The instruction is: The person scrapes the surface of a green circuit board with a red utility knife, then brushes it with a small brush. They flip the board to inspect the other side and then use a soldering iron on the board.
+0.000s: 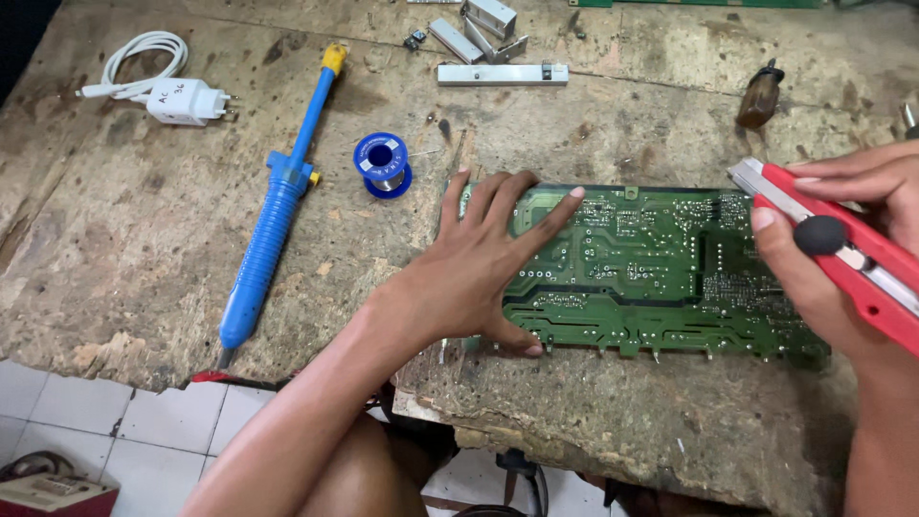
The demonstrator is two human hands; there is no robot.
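This is a small electronics repair workshop, rough and informal. The counter is a worn, stained board with crumbling, chipped edges, set over a white tiled floor seen at the lower left of the frame. Repair gear lies on it: a blue desoldering pump left of centre, a blue spool of solder wire beside it, and a green circuit board lying solder side up at centre right. Metal brackets sit at the top centre, a small brown bottle at the upper right, and a white plug adapter with coiled cable at the upper left.
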